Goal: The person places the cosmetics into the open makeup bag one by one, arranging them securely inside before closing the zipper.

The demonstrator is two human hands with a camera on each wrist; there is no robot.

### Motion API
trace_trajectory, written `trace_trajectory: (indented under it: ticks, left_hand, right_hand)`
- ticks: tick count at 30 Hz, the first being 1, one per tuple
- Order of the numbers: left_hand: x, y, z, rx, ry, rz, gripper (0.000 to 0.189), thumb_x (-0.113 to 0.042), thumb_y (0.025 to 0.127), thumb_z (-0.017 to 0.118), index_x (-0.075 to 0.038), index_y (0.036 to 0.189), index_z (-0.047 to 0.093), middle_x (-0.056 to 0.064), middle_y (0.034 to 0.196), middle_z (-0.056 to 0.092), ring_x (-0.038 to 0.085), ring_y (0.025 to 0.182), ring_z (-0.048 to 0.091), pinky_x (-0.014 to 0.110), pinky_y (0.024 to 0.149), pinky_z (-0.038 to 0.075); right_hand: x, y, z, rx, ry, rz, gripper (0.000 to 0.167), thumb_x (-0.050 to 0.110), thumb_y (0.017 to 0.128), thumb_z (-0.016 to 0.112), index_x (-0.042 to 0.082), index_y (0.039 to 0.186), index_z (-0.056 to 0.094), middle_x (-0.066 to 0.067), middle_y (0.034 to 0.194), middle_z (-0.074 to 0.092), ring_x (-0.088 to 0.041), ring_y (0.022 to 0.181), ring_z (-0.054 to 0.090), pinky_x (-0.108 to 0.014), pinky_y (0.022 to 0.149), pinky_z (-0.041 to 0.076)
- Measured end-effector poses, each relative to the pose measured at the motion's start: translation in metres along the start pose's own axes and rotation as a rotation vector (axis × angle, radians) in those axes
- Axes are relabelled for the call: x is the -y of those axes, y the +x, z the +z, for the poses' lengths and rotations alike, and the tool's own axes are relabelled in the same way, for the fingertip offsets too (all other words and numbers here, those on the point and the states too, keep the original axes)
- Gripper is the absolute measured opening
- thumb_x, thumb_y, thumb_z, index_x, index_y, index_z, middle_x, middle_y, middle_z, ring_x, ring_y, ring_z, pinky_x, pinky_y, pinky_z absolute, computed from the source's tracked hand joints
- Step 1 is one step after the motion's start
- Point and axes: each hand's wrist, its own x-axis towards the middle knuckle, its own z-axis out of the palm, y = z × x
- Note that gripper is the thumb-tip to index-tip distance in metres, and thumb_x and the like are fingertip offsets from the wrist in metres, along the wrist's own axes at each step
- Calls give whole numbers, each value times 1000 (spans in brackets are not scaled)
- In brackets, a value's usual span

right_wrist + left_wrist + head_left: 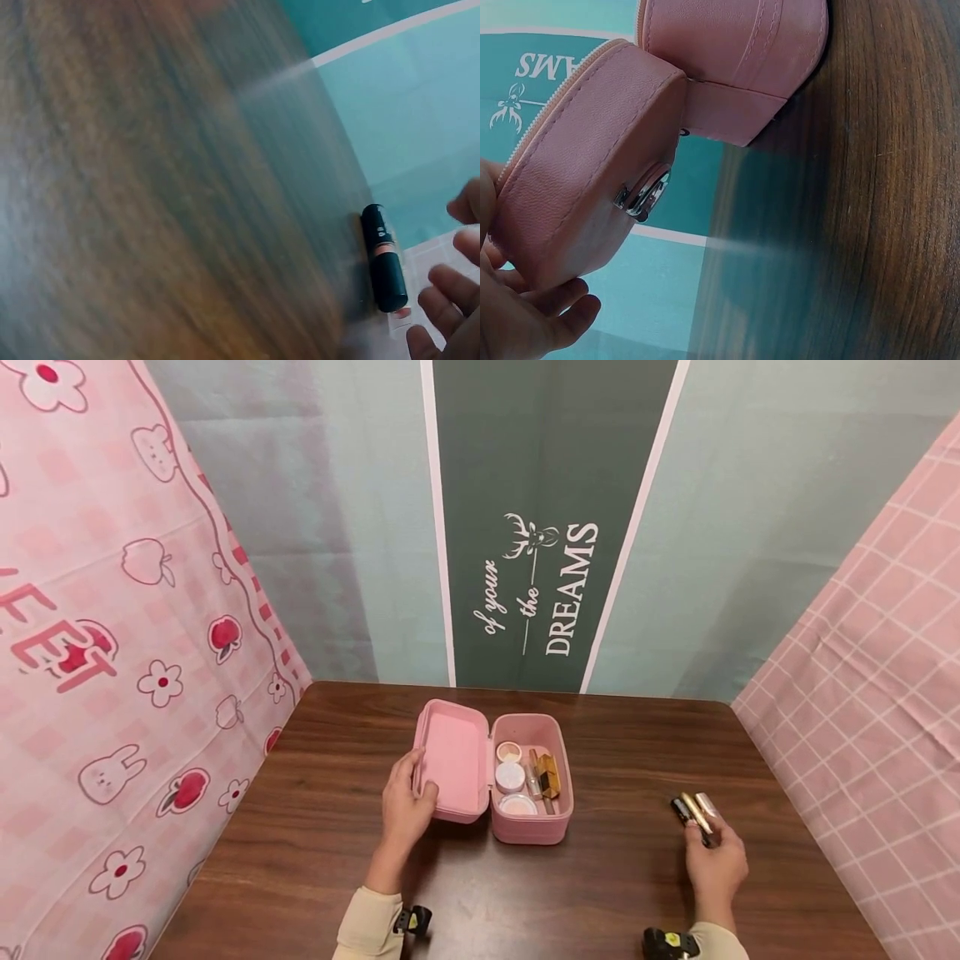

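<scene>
A pink zip cosmetic case (530,832) stands on the table with its lid (453,760) swung out to the left. My left hand (407,810) grips the lid's outer edge, the thumb on its near inner side; in the left wrist view its fingers (559,307) curl at the lid's underside. My right hand (717,864) is at several lipstick-like tubes lying side by side: a black tube (681,811), a gold tube (697,814) and a pale pink one (706,805). In the right wrist view, the fingers (442,307) are loosely bent, apart from the black tube.
Inside the case lie several round white pots (510,777), a gold-brown faceted item (549,777) and slim tubes (533,781). The brown wooden table (622,893) ends at a green-and-teal cloth backdrop (375,527), with pink cloths on both sides.
</scene>
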Motion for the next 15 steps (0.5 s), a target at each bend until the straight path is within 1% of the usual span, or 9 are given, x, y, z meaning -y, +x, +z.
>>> trace_trajectory:
  ticks: [3,7,12,15]
  left_hand:
    - [0,0,0,1,0,2,51,3,66,63,-2,117,61,17,119,56,33,105,55,47,86,42]
    - [0,0,0,3,0,-5,51,4,66,63,-2,117,61,17,119,56,34,105,55,47,86,42]
    - [-1,0,0,7,1,-17,51,4,66,63,-3,117,61,15,119,56,33,105,55,47,86,42]
    - [0,0,0,5,3,-16,51,4,66,63,-3,117,61,15,118,56,33,105,55,47,86,42]
  right_hand:
    - [-4,0,2,-33,17,49,31,8,82,63,-8,108,59,-31,103,53,-48,101,45,-52,87,29]
    - [-8,1,3,-29,6,98,32,10,82,64,-9,107,60,-31,102,54,-48,100,46,-51,87,29]
    - [-9,1,2,-1,-59,128,30,12,81,62,-7,105,61,-31,100,58,-48,96,49,-52,83,31]
    - [-8,1,1,46,-118,142,32,15,81,63,-7,104,60,-32,100,57,-50,94,48,-54,82,32]
